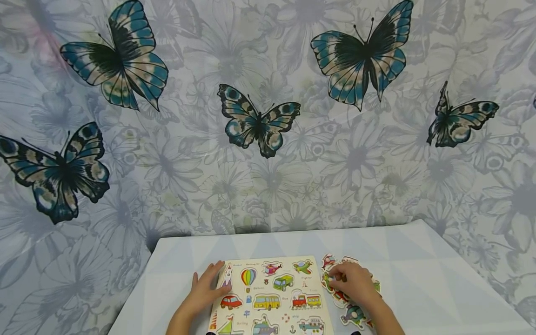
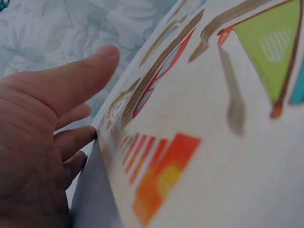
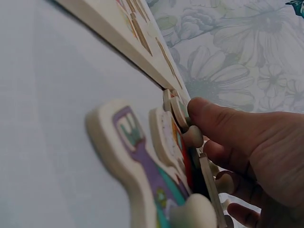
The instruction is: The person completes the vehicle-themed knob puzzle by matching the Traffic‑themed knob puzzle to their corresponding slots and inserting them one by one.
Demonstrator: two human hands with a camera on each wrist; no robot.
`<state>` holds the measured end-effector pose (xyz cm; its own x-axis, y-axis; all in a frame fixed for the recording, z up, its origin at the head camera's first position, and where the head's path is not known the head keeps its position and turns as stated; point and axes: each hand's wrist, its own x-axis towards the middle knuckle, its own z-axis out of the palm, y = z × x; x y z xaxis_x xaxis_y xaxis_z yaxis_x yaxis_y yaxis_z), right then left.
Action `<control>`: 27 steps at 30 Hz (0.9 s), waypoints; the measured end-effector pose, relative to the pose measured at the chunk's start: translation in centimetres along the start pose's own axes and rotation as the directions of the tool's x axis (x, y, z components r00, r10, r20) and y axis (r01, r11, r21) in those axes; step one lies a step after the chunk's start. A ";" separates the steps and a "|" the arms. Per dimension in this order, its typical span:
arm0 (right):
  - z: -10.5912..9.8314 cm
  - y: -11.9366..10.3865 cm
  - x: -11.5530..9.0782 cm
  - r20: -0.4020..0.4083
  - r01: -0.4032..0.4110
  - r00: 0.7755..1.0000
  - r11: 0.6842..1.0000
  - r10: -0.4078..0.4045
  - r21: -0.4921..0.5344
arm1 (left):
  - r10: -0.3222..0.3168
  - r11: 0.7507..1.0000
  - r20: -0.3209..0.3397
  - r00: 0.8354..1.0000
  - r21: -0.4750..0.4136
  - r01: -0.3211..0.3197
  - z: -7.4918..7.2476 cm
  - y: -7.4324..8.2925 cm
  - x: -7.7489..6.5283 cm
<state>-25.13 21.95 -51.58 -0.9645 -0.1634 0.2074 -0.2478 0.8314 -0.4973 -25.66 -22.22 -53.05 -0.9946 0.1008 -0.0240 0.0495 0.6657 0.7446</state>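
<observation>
A wooden vehicle puzzle board (image 1: 259, 312) lies on the table, with a balloon, bus, train, cars and boats pictured in its outlined shapes. My left hand (image 1: 205, 288) rests at the board's left edge, fingers extended and thumb over the rim; the left wrist view shows the thumb (image 2: 90, 80) apart from the other fingers. Right of the board, my right hand (image 1: 356, 281) is over a heap of knobbed wooden puzzle pieces (image 1: 353, 315). In the right wrist view its thumb and curled fingers pinch a thin puzzle piece (image 3: 179, 114), whose picture is mostly hidden.
Close to the right wrist camera lies a purple and teal puzzle piece (image 3: 147, 166) with a pale round knob. The white and pale-blue table (image 1: 427, 279) extends right of the heap. Behind it hangs a floral backdrop (image 1: 268, 195) with butterflies.
</observation>
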 end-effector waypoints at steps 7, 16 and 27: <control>0.3 -0.5 0.0 -0.048 -0.041 0.998 0.999 0.040 -0.031 | 0.018 1.000 0.004 1.000 0.024 -0.018 0.2 0.0 -0.1; 0.7 -0.4 0.2 -0.029 -0.087 0.996 0.995 0.086 -0.043 | 0.016 0.999 0.022 1.000 0.042 -0.017 0.2 0.3 -0.5; 0.4 -0.7 0.2 -0.047 -0.081 0.996 0.996 0.079 -0.048 | 0.027 0.998 0.020 0.999 0.049 -0.028 0.2 0.1 -0.3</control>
<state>-25.20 21.17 -51.50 -0.9757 -0.0723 0.2068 -0.1641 0.8664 -0.4716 -25.33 -22.04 -53.14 -0.9909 0.1335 -0.0174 0.0815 0.6977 0.7117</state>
